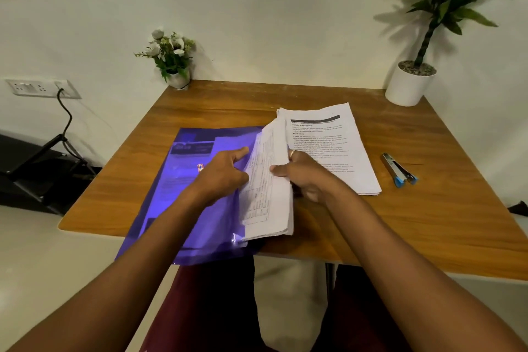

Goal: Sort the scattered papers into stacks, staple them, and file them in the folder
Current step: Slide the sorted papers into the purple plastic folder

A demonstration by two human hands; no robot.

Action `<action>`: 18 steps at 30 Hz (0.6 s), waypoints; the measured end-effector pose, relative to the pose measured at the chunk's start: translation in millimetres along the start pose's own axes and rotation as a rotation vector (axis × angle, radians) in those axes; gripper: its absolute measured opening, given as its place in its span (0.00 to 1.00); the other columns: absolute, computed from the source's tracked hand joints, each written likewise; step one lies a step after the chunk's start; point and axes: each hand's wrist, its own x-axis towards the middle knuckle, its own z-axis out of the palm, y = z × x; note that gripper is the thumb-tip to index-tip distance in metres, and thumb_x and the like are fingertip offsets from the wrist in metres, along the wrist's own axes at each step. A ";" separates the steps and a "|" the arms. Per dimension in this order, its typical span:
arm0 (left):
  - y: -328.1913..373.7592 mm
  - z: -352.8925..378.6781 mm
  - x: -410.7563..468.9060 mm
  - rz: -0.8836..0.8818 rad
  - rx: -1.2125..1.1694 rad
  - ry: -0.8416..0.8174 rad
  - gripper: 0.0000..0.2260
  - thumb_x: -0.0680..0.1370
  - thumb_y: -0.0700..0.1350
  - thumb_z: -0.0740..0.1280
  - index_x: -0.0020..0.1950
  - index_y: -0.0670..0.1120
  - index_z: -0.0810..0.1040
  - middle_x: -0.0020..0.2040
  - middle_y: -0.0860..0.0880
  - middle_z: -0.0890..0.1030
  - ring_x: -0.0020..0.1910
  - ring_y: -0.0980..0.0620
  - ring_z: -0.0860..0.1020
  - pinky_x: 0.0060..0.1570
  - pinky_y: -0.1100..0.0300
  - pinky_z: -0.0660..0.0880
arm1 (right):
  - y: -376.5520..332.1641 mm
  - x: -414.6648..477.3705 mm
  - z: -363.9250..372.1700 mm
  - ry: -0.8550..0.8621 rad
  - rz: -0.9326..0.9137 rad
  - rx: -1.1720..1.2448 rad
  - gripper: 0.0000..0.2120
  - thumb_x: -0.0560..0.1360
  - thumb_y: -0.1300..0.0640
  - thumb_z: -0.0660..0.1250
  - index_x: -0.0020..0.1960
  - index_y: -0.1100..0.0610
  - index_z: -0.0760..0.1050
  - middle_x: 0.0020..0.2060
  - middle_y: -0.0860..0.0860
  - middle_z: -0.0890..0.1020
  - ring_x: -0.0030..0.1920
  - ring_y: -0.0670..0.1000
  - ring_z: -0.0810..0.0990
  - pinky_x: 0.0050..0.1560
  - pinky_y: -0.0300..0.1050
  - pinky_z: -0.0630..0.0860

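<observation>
A purple plastic folder [194,208] lies at the left of the wooden table [428,223], overhanging its near edge. At the folder's right edge the right hand [305,177] grips a tilted paper stack [268,197], thumb on top. The left hand [225,174] rests on the folder, fingers curled against the stack's left edge (whether it pinches anything, I cannot tell). A second printed pile [328,134] lies just beyond, and a blue-tipped stapler [398,168] lies to the right.

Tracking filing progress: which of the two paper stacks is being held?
The tilted stack at the purple folder's edge: the right hand grips it, the left hand meets it. The other stack lies flat beside the stapler.
</observation>
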 end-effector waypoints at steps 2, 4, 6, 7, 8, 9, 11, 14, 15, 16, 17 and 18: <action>2.6 3.2 -0.2 0.018 -0.001 0.024 0.34 0.74 0.32 0.68 0.79 0.46 0.67 0.71 0.55 0.74 0.47 0.59 0.79 0.53 0.59 0.77 | 7.5 2.2 15.3 -0.012 -0.008 -0.020 0.17 0.78 0.62 0.70 0.66 0.59 0.75 0.58 0.54 0.84 0.54 0.55 0.84 0.58 0.55 0.81; 4.1 6.1 -1.2 0.032 -0.004 0.052 0.33 0.75 0.32 0.67 0.79 0.46 0.67 0.67 0.54 0.77 0.46 0.55 0.81 0.49 0.57 0.78 | 14.1 4.5 27.5 -0.009 -0.039 -0.017 0.15 0.79 0.64 0.68 0.66 0.60 0.75 0.57 0.55 0.84 0.51 0.53 0.84 0.50 0.48 0.82; 3.7 8.1 -1.5 0.040 -0.012 0.072 0.32 0.76 0.32 0.66 0.79 0.46 0.67 0.67 0.52 0.78 0.40 0.57 0.81 0.41 0.62 0.78 | 14.7 2.5 37.1 0.000 -0.049 -0.031 0.11 0.80 0.63 0.68 0.62 0.57 0.76 0.54 0.54 0.84 0.47 0.52 0.83 0.42 0.42 0.78; 2.8 8.9 -1.5 0.042 -0.014 0.078 0.32 0.76 0.32 0.66 0.79 0.45 0.66 0.69 0.50 0.77 0.37 0.60 0.80 0.36 0.67 0.76 | 14.8 3.5 40.5 0.003 -0.062 -0.060 0.08 0.80 0.62 0.68 0.58 0.54 0.76 0.52 0.53 0.83 0.46 0.52 0.82 0.42 0.43 0.76; 1.2 10.1 -0.5 0.044 -0.018 0.082 0.32 0.76 0.32 0.67 0.79 0.45 0.66 0.69 0.48 0.78 0.33 0.62 0.78 0.32 0.71 0.73 | 15.6 5.3 43.1 0.013 -0.076 -0.091 0.05 0.80 0.60 0.68 0.54 0.52 0.76 0.51 0.53 0.83 0.46 0.52 0.81 0.43 0.44 0.76; -0.2 11.2 -0.7 0.046 -0.025 0.085 0.32 0.76 0.32 0.67 0.79 0.44 0.66 0.66 0.45 0.80 0.28 0.64 0.76 0.29 0.72 0.71 | 15.8 5.8 45.4 0.023 -0.088 -0.115 0.04 0.80 0.58 0.67 0.55 0.51 0.75 0.51 0.53 0.82 0.46 0.52 0.81 0.45 0.46 0.76; -1.7 12.8 -1.6 0.042 -0.042 0.103 0.32 0.76 0.32 0.67 0.80 0.45 0.66 0.51 0.44 0.83 0.23 0.63 0.72 0.27 0.72 0.68 | 15.9 8.8 46.1 0.096 -0.092 -0.118 0.14 0.81 0.52 0.66 0.65 0.53 0.73 0.57 0.52 0.82 0.51 0.52 0.82 0.52 0.49 0.80; -1.8 11.1 -3.2 0.025 -0.085 0.114 0.32 0.76 0.32 0.66 0.80 0.46 0.66 0.52 0.46 0.82 0.24 0.63 0.74 0.28 0.72 0.69 | 15.3 9.1 41.7 0.271 -0.118 -0.061 0.20 0.81 0.52 0.64 0.72 0.53 0.72 0.62 0.49 0.81 0.56 0.52 0.82 0.59 0.55 0.81; -2.4 10.5 -2.9 0.025 -0.094 0.118 0.31 0.76 0.32 0.66 0.79 0.46 0.66 0.54 0.46 0.82 0.27 0.62 0.75 0.30 0.70 0.71 | 16.0 9.2 40.1 0.298 -0.160 -0.098 0.19 0.81 0.55 0.63 0.72 0.52 0.74 0.61 0.49 0.82 0.56 0.51 0.83 0.59 0.54 0.81; -4.2 10.7 -1.9 0.028 -0.099 0.123 0.31 0.76 0.32 0.66 0.79 0.46 0.67 0.51 0.48 0.82 0.29 0.61 0.75 0.33 0.68 0.73 | 17.6 9.4 40.1 0.298 -0.191 -0.132 0.19 0.80 0.58 0.63 0.71 0.52 0.75 0.60 0.49 0.83 0.55 0.51 0.83 0.58 0.53 0.81; -5.9 10.9 -1.1 0.034 -0.109 0.120 0.32 0.75 0.31 0.66 0.79 0.46 0.68 0.45 0.50 0.82 0.30 0.59 0.74 0.35 0.66 0.72 | 17.9 8.5 41.5 0.278 -0.213 -0.135 0.19 0.80 0.60 0.63 0.69 0.52 0.77 0.57 0.49 0.85 0.53 0.50 0.84 0.56 0.53 0.82; -8.7 11.7 -0.2 0.038 -0.129 0.109 0.32 0.75 0.30 0.65 0.78 0.46 0.69 0.38 0.51 0.79 0.30 0.58 0.71 0.35 0.65 0.71 | 17.1 6.8 44.2 0.243 -0.218 -0.105 0.19 0.79 0.62 0.63 0.68 0.52 0.79 0.54 0.49 0.86 0.50 0.51 0.85 0.54 0.54 0.83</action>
